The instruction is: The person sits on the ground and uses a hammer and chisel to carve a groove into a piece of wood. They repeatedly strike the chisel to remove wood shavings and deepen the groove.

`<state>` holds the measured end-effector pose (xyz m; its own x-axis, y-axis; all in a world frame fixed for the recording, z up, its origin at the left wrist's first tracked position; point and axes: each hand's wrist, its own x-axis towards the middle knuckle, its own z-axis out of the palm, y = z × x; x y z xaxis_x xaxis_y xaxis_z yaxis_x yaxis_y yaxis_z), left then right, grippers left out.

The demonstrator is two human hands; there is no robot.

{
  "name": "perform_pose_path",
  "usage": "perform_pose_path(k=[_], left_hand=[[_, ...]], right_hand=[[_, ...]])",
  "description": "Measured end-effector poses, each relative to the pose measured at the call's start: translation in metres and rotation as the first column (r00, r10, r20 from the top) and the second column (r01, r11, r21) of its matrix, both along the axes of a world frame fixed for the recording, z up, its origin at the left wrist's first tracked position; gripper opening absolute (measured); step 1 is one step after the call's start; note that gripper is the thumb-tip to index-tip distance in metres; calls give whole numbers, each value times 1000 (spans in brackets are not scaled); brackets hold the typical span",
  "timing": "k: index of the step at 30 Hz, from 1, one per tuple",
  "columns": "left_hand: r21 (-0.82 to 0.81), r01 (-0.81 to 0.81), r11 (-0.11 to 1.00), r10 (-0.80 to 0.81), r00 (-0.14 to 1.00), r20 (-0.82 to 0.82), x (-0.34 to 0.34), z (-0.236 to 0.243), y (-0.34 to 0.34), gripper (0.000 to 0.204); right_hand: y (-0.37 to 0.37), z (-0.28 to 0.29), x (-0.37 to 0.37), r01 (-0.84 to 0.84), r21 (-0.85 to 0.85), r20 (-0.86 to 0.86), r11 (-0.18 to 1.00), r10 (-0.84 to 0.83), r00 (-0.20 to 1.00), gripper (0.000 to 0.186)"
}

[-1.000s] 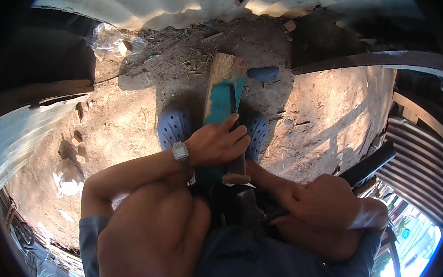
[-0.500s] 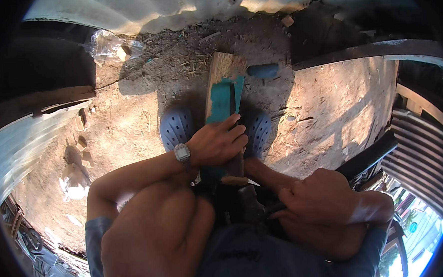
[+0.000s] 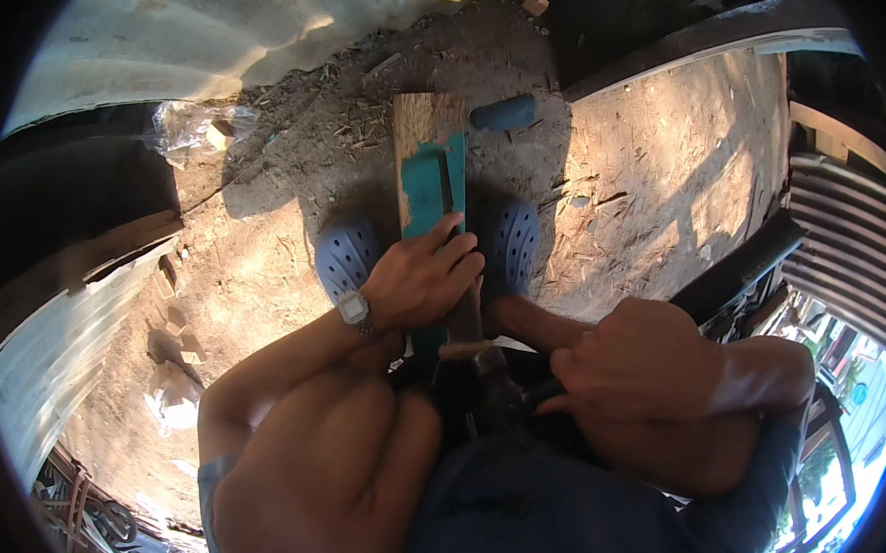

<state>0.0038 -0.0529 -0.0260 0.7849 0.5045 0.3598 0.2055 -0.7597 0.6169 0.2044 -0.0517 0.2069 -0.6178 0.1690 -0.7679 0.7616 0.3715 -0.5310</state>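
A board [image 3: 424, 207], patchily painted teal, lies between my feet in blue clogs [image 3: 347, 261]. My left hand [image 3: 428, 274], watch on its wrist, grips a long dark chisel-like tool [image 3: 466, 325] along the board, fingertips near its narrow blade; a pale wooden end sticks out toward me. My right hand [image 3: 623, 357] is closed on the handle of a dark hammer-like tool, whose head [image 3: 494, 384] is just below that wooden end, partly lost in shadow.
A blue cylindrical piece [image 3: 503, 113] lies beyond the board. Crumpled clear plastic [image 3: 190, 130] with a wood block and a pale bag [image 3: 174, 401] are on the dirt [image 3: 657, 145]. Corrugated sheets [image 3: 87, 365] and a dark beam [image 3: 724, 282] border the ground.
The view has shifted, so the ground and board sit higher in it. My right hand appears slightly higher, still on the dark tool; my left hand keeps its grip.
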Motion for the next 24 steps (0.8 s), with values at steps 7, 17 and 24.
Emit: perform_pose_path(k=[7,17,24], left_hand=[[-15,-7,1000,7,1000,11,0,-5,1,22],[14,-18,1000,19,1000,-20,2,-5,-3,21],[57,-45,997,46,999,-14,-1,-6,-2,19]], right_hand=[[1,4,-7,90,139,26,986,-95,995,41],[-1,-6,-1,-54,-79,-63,995,49,997,45],[3,-6,-6,-37,-75,-17,996,36,999,43]])
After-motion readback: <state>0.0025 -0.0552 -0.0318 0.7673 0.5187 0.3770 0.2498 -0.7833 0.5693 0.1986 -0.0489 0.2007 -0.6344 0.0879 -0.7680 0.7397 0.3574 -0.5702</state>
